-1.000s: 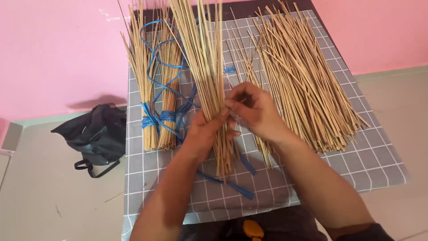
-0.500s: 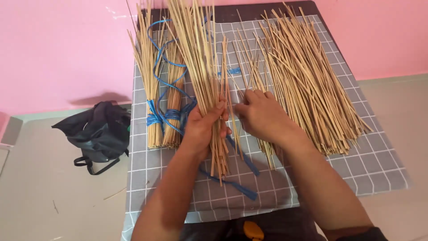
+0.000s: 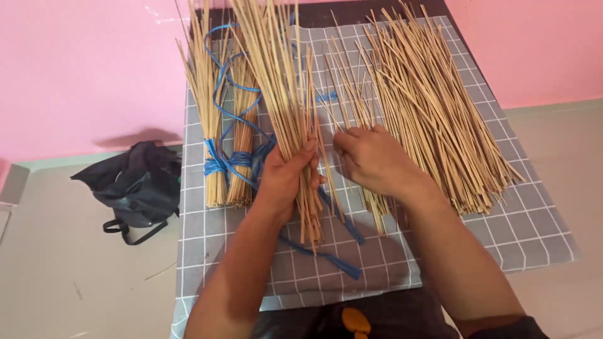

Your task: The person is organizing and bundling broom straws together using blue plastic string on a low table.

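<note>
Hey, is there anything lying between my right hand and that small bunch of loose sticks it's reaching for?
Nothing visible. The right hand already rests on the small bunch of loose sticks, with only the grey checked cloth underneath. The left hand grips its own bundle alongside.

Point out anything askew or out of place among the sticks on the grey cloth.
Little stands out. The loose sticks fan unevenly, some crossing. Blue twine trails untidily under the bunch in the left hand. The tied bundles lie neat.
</note>
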